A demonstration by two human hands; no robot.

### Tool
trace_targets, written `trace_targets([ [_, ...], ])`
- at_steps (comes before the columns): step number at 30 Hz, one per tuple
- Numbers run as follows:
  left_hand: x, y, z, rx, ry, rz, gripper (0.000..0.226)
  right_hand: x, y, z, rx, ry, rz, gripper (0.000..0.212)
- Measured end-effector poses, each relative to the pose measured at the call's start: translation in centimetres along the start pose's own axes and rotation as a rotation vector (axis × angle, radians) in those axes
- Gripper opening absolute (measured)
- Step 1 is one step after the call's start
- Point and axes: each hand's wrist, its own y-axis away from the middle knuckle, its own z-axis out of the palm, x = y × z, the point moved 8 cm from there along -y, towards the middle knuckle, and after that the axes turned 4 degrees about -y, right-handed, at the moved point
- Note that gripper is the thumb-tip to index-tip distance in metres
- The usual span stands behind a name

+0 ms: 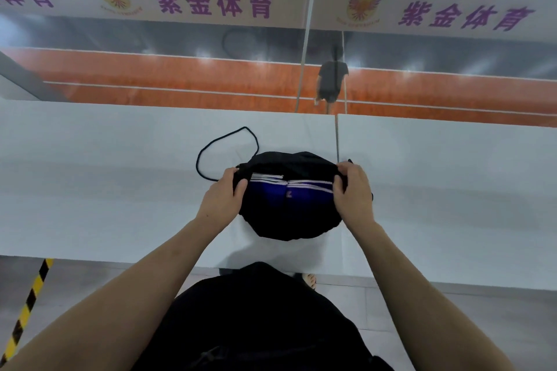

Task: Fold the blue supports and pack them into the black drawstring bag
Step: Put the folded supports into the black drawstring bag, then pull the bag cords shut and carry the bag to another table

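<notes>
Our left hand (221,194) and right hand (351,187) grasp opposite sides of the black fabric drawstring bag (289,220) mouth; we keep it stretched wide; the folded blue supports with white stripes (289,194) should seat flat before we pull the black cord loop (211,144).

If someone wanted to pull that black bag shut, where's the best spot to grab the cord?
Probably the free loop of the drawstring, lying flat on the white surface beyond the left hand. Reach from the far-left side; it sticks out clear of the black bag and both hands.

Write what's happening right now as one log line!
step: packing | left hand: grips bag mouth | right hand: grips bag mouth | blue supports: inside black bag | cord: loose on white mat
</notes>
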Motion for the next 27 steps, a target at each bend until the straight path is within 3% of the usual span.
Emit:
trace_targets([
  [3, -0.3, -0.2, 0.9, -0.047, -0.046, -0.017, 0.033, 3.6, -0.6, -1.9, -0.003, 0.024, 0.195, 0.044],
  [5, -0.4, -0.3, 1.3, -0.072, -0.059, -0.041, 0.032, 5.3, -0.5, -1.7, -0.076, 0.041, 0.294, 0.057],
  [7, -0.3, -0.3, 1.6, -0.093, -0.059, -0.057, 0.03, 6.4, -0.2, -0.8, -0.207, 0.085, 0.362, 0.055],
  [9, -0.2, -0.4, 1.5, -0.1, 0.007, -0.094, 0.026, 6.6, 0.0, 0.0, -0.305, 0.174, 0.327, 0.042],
  [14, 0.0, -0.9, 0.4, -0.056, 0.469, -0.219, 0.029, 2.6, -0.4, 0.1, -0.311, 0.088, 0.222, 0.014],
  [18, 1.4, -1.4, -1.8, -0.075, 0.654, -0.178, 0.026, -1.8, -0.7, -1.3, -0.28, -0.073, 0.196, 0.026],
  [27, 1.1, -3.9, -10.4, -0.027, 0.832, -0.049, 0.023, -7.8, -2.4, -7.8, -0.124, -0.4, 0.088, 0.008],
])
